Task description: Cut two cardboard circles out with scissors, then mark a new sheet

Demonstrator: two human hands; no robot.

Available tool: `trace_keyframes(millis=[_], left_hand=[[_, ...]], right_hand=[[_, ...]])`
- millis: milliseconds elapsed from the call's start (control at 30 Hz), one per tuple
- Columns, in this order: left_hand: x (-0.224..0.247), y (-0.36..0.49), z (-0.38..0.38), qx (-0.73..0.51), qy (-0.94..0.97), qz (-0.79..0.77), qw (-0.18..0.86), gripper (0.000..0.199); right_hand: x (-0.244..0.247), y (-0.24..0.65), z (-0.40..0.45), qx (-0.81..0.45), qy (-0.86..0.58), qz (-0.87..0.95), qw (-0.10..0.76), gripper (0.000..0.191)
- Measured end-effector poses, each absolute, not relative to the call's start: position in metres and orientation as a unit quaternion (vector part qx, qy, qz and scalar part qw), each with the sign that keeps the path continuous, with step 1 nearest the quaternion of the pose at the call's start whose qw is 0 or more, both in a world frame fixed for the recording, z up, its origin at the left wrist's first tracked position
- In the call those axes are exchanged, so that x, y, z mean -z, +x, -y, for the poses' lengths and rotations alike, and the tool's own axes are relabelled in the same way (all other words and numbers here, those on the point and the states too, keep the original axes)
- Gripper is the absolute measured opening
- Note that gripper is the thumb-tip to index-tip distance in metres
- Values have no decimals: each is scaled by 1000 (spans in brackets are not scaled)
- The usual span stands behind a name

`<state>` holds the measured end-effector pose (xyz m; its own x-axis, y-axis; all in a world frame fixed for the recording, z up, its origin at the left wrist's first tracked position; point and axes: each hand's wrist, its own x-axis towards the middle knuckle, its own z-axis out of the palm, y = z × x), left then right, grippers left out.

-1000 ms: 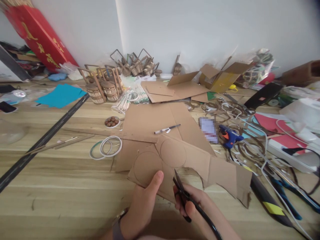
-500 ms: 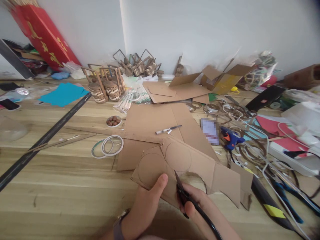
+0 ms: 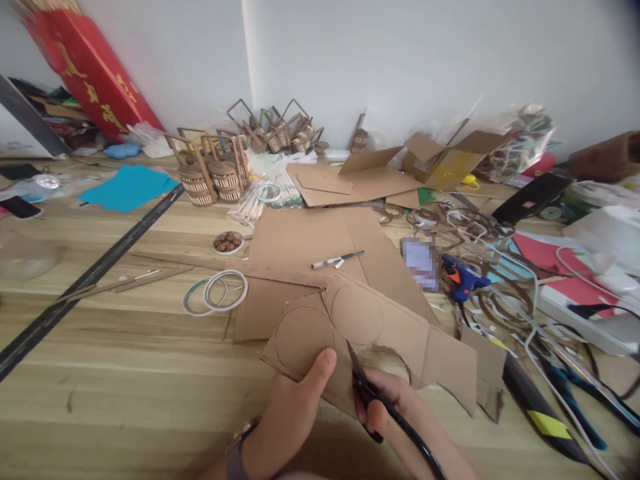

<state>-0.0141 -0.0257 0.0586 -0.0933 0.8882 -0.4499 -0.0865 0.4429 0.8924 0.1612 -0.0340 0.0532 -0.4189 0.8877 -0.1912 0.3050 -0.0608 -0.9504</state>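
Note:
Between my hands is a brown cardboard piece with two circles drawn on it. My left hand grips its near edge, thumb on top and fingers hidden underneath. My right hand is closed round the black handles of a pair of scissors, whose blades meet the cardboard to the right of the left circle. A cut runs between the two circles from the far edge. Beyond lies a larger cardboard sheet with a pen on it.
White tape rings and a bowl of brown balls sit to the left. On the right are a blue glue gun, pliers, cables and a phone-like object. Small baskets stand behind.
The scissors have shifted very slightly left along the cardboard, and the cardboard's right end has moved slightly left. My left hand keeps its hold.

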Motion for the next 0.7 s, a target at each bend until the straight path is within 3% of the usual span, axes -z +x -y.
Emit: trace_keyframes(millis=[400, 700], left_hand=[[-59, -12, 27, -429, 316, -636, 558, 33], [-59, -13, 26, -407, 303, -642, 575, 37]], right_hand=[[-42, 161, 32, -555, -458, 630, 292, 71], [-43, 160, 34, -564, -476, 609, 290, 70]])
